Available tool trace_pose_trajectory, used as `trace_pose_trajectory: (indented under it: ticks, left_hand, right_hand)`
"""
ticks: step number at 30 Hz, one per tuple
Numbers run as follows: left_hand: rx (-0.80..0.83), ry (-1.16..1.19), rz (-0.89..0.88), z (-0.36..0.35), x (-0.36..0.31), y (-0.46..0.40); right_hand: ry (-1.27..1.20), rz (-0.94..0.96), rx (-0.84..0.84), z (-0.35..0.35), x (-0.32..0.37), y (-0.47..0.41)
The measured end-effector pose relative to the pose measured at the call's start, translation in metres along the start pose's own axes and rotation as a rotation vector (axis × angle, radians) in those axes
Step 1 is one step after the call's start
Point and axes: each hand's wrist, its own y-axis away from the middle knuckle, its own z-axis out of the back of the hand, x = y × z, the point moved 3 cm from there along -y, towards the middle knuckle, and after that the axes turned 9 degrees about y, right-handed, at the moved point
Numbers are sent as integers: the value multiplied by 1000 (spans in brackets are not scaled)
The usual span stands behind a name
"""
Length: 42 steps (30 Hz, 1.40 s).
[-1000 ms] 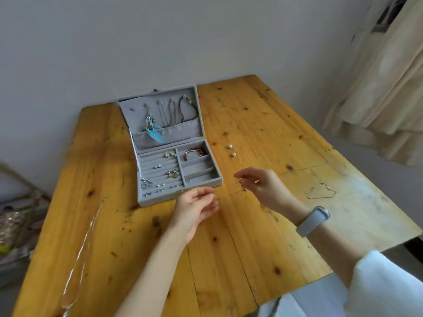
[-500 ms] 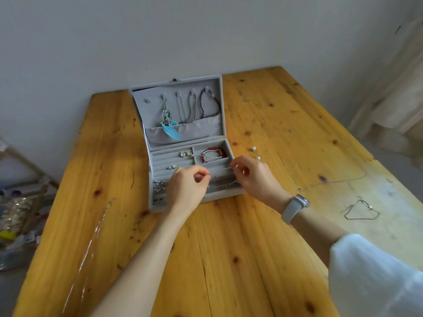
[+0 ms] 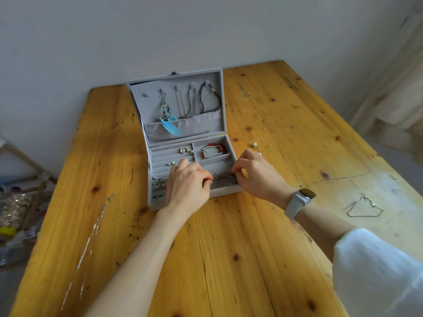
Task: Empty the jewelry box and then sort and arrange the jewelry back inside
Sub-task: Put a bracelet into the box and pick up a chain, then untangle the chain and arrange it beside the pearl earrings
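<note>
An open grey jewelry box (image 3: 226,191) stands on the wooden table (image 3: 229,248), lid upright against the wall. A blue feather earring (image 3: 170,128) and a dark cord necklace (image 3: 211,99) hang in the lid. In the tray lie a red bead bracelet (image 3: 214,148), pearl earrings (image 3: 185,149) and silver earrings (image 3: 159,183). My left hand (image 3: 186,185) and my right hand (image 3: 256,173) each pinch one end of a thin chain (image 3: 225,177) over the front right compartment.
Two pearl studs (image 3: 256,148) lie right of the box. A dark chain (image 3: 364,208) sits on the table's right side, a long silver necklace (image 3: 91,243) on its left. Clutter is on the floor at left, a curtain at right.
Both hands moved forward from the table in front of the box to its front right compartment, carrying the thin chain between them. The camera drew closer to the box.
</note>
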Motion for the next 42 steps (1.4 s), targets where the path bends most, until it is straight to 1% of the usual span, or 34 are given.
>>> trace_pose_trajectory:
  ticks: [4, 6, 11, 14, 17, 21, 24, 26, 28, 30, 31, 34, 36, 37, 39, 42]
  left_hand:
    - [-33, -39, -36, 0, 2, 8]
    - [-9, -85, -59, -1, 1, 14]
    - [77, -192, -75, -4, 2, 22]
    - [113, -176, -52, -5, 5, 25]
    - [103, -119, -39, 6, 6, 21]
    - [75, -76, -20, 30, 12, 5]
    - [80, -41, 34, 36, 19, 5]
    - [44, 12, 87, 38, 24, 19]
    - [-54, 53, 180, 42, 35, 43]
    - [-166, 29, 325, 50, 49, 73]
    - [-185, 4, 425, 56, 57, 88]
    - [-132, -109, 751, 74, 86, 132]
    - [-128, -132, 888, 86, 102, 156]
    - [-153, -110, 908, 89, 108, 163]
    - [-192, -61, 866, 89, 114, 170]
    - [-166, -50, 789, 87, 113, 168]
  right_hand:
    - [106, 72, 19, 3, 3, 3]
    - [160, 107, 43, -1, 2, 6]
    - [188, 140, 6, -7, 2, 16]
    - [181, 111, 10, -7, 5, 19]
    - [138, 95, 2, 0, 4, 13]
    - [87, 68, 36, 9, 5, -1]
    - [99, 91, -27, 10, 12, 1]
    - [102, 145, -88, 6, 25, 11]
    - [65, 210, -120, 0, 44, 21]
    - [1, 271, -110, -9, 66, 26]
    - [-29, 293, -102, -14, 77, 27]
    - [-51, 352, -62, -27, 110, 29]
    - [-58, 391, -28, -35, 128, 32]
    - [-71, 406, -19, -38, 136, 33]
    - [-113, 415, -1, -43, 148, 35]
    - [-166, 382, 30, -51, 161, 37]
